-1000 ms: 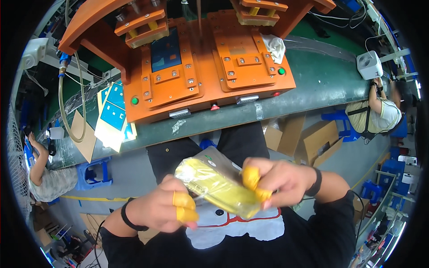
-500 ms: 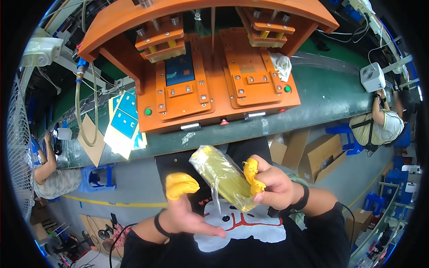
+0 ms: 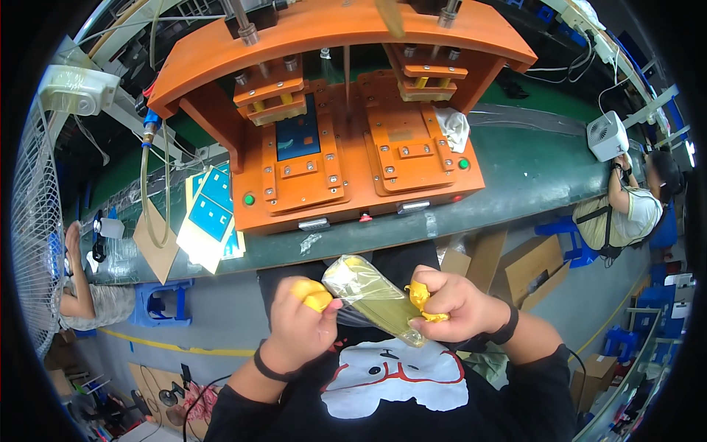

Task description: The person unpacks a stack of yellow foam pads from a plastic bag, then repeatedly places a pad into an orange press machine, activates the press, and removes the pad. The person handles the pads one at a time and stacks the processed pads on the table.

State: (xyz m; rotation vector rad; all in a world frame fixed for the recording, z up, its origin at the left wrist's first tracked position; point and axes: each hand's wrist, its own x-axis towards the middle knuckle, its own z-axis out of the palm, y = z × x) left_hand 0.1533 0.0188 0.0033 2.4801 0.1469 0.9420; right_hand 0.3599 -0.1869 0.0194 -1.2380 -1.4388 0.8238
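Note:
A clear plastic bag (image 3: 377,298) with a flat olive-yellow stack inside slants in front of my chest. My right hand (image 3: 468,308) is closed on its lower right end, thumb against the film. Yellow finger cots (image 3: 418,296) cover some fingertips of that hand. Close to the bag's left edge, my left hand (image 3: 298,331) is curled shut with thumb and fingers pressed together. It wears yellow cots (image 3: 312,295) too. Whether a bit of the film is caught in its pinch is hidden.
An orange two-station press (image 3: 361,202) stands on the green bench (image 3: 515,158). Blue-and-cream sheets (image 3: 210,214) and a brown board (image 3: 156,239) lie left of it. White cloth (image 3: 454,129) rests at its right. Cardboard boxes (image 3: 526,272) stand below. People sit at both sides.
My left hand has gone from open fingers to a closed pinch, right by the bag. The loose flap of film no longer hangs down. My right hand still holds the bag; the view has shifted slightly.

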